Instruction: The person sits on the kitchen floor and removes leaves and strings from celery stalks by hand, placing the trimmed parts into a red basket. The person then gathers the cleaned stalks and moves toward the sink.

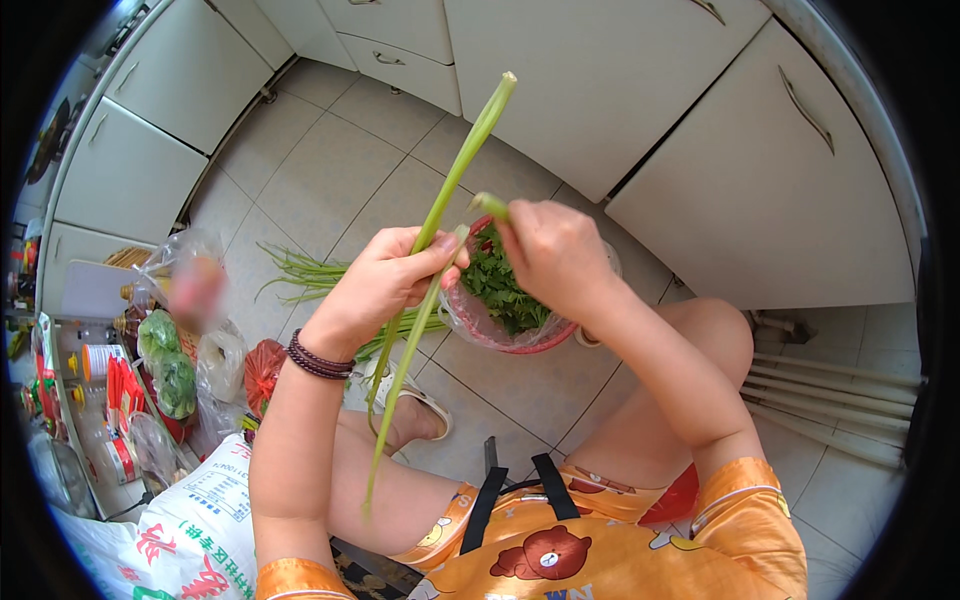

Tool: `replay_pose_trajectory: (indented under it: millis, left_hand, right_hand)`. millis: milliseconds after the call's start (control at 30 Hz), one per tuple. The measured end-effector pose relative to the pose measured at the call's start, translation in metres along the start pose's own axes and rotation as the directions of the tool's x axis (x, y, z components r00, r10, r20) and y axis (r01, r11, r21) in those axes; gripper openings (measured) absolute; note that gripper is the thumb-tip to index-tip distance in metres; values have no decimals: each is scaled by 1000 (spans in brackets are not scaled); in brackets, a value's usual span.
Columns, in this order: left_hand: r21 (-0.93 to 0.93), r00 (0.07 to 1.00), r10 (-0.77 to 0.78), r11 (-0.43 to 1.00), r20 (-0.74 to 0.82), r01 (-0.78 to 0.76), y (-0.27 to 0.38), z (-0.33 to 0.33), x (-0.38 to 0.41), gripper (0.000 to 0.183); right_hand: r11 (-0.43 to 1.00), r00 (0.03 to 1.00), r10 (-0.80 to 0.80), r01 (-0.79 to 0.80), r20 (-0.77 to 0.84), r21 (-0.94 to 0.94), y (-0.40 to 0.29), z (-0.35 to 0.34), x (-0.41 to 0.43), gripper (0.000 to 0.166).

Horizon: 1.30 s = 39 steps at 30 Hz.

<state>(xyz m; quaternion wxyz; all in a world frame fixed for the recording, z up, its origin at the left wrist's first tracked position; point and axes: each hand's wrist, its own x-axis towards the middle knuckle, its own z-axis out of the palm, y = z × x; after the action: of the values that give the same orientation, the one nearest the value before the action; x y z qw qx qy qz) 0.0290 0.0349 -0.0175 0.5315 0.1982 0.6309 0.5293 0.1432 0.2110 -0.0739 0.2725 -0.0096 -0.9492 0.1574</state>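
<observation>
My left hand point(405, 274) pinches long green celery stalks point(466, 156) between thumb and fingers; their thin ends hang towards my lap. To its right, my right hand point(559, 251) is closed on a short celery piece point(491, 205), slightly blurred, its end pointing left. Beneath my right hand stands a red basket point(517, 349) with a clear plastic liner, holding leafy greens point(499, 289). More thin green stalks point(307, 276) lie on the floor behind my left hand and wrist.
White cabinets point(600, 90) run along the far side. At the left are bagged green vegetables point(176, 382), a red plastic bag point(264, 367), bottles and a printed white sack point(202, 517). White pipes point(832, 405) are at the right. My shoe point(431, 401) rests on the tiled floor.
</observation>
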Motion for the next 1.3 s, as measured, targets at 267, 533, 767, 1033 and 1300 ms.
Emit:
replay_pose_trajectory:
  millis: [267,533,767,1033,1300]
  left_hand:
    - [-52,969,215,974,-119,-222,-21,-14,9,29]
    - [-96,954,159,977,-255,-189,-6,21,15,35]
    - [109,928,229,973,-294,-205,-13,21,17,25]
    - [299,937,265,935,-227,-192,-15,10,15,21]
    - [222,948,253,952,-192,-209,-12,16,15,21]
  right_hand:
    - [275,780,234,-626,580,730,4,-31,15,32]
    - [260,792,226,-611,568,748,-3,-14,11,30]
    - [449,791,256,-606,556,656,-9,-12,10,28]
    - [615,857,255,-502,449,608,-11,-13,7,26]
    - [742,908,239,-399,343,539,-16,-15,9,20]
